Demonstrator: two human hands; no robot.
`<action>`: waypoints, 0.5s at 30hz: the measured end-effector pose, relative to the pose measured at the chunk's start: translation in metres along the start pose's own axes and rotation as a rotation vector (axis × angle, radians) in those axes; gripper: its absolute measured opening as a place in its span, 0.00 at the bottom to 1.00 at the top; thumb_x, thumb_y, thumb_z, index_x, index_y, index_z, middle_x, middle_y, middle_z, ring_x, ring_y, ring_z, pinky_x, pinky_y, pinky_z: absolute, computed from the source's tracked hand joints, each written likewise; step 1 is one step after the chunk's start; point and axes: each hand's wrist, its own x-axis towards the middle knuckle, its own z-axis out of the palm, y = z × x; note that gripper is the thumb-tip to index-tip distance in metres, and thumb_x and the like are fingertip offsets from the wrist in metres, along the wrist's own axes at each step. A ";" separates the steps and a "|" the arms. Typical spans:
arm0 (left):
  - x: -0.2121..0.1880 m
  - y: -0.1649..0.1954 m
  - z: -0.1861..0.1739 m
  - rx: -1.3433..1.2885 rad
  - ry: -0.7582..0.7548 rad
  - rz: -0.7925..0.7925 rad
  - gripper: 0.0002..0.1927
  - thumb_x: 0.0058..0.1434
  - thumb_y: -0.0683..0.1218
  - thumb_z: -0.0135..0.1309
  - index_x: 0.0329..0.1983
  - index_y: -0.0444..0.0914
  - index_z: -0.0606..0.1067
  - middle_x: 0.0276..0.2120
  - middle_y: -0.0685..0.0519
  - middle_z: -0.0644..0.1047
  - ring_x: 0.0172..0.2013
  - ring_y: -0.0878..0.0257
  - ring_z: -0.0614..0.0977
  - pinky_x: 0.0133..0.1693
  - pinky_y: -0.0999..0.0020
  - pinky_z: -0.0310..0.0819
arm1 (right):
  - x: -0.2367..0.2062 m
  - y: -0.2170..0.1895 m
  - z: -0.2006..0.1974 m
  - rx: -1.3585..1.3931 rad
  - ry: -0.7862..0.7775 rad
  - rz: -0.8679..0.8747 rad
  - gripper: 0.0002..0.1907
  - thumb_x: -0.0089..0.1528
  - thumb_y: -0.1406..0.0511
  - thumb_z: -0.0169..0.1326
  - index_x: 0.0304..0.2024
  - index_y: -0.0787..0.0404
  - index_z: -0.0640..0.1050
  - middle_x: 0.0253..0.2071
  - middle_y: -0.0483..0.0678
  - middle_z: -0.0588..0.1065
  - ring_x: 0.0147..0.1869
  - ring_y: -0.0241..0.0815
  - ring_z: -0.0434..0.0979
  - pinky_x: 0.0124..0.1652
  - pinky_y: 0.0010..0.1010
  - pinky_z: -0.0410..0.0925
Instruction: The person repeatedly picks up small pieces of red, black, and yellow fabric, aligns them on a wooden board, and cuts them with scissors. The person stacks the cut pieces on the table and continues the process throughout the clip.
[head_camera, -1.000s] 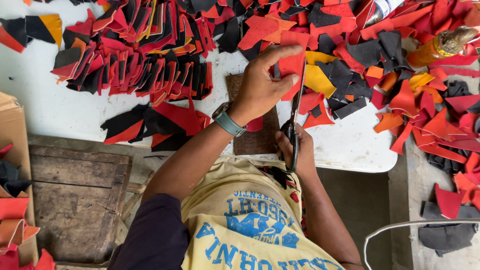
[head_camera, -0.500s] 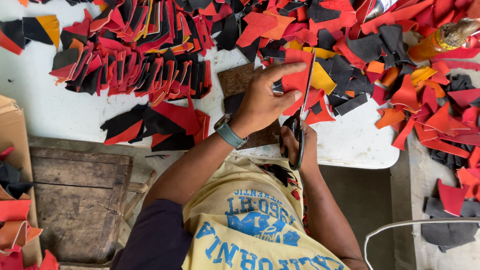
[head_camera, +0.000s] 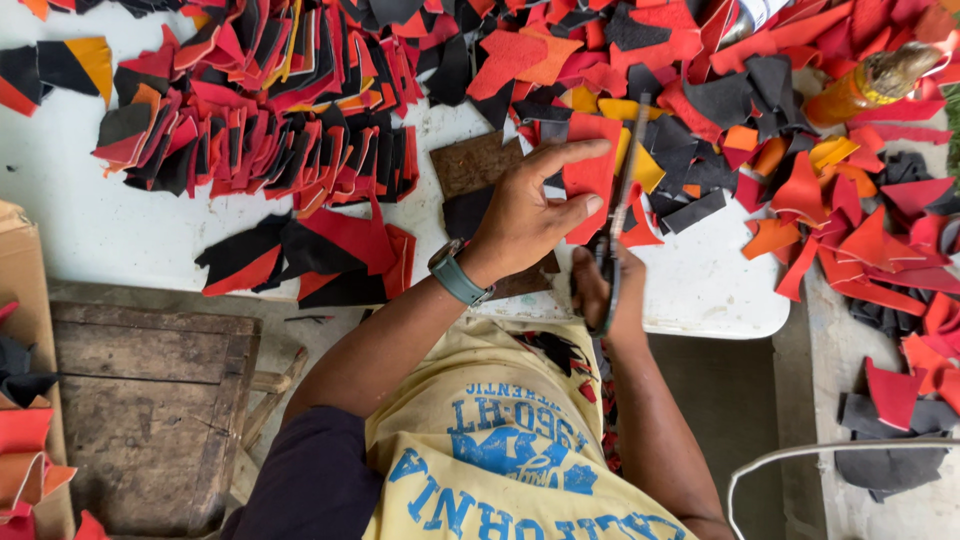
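Over the white counter (head_camera: 120, 240), the left hand (head_camera: 525, 215) pinched a red leather piece (head_camera: 590, 170) while the right hand (head_camera: 600, 290), closed on scissors (head_camera: 612, 230), was mid-cut; next, steady feeding.

White worktop (head_camera: 110, 235), scuffed, under even daylight. Weathered wooden crate (head_camera: 150, 420) below its near edge, left. Cardboard box (head_camera: 25, 290) at far left. Grey concrete floor (head_camera: 730, 400) to the right. Curved white metal bar (head_camera: 830, 455) bottom right.
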 end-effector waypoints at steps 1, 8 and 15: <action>0.002 -0.005 -0.002 -0.043 0.005 -0.025 0.26 0.63 0.36 0.58 0.64 0.34 0.68 0.62 0.51 0.72 0.59 0.65 0.78 0.51 0.72 0.84 | 0.004 -0.002 -0.011 0.070 0.008 -0.031 0.10 0.63 0.61 0.54 0.39 0.63 0.76 0.21 0.40 0.69 0.20 0.30 0.67 0.20 0.25 0.63; 0.032 -0.044 -0.043 0.263 -0.420 -0.220 0.19 0.62 0.42 0.61 0.55 0.35 0.72 0.48 0.48 0.80 0.49 0.61 0.83 0.51 0.65 0.78 | 0.027 -0.039 -0.126 -1.495 0.122 0.224 0.34 0.52 0.45 0.73 0.47 0.64 0.80 0.44 0.59 0.81 0.48 0.57 0.80 0.45 0.47 0.72; 0.056 -0.049 -0.043 0.574 -0.711 -0.135 0.16 0.50 0.39 0.66 0.42 0.37 0.79 0.39 0.50 0.83 0.40 0.56 0.85 0.39 0.59 0.77 | 0.022 -0.077 -0.142 -1.109 0.007 0.075 0.36 0.52 0.54 0.72 0.56 0.65 0.78 0.52 0.57 0.80 0.54 0.48 0.82 0.53 0.40 0.73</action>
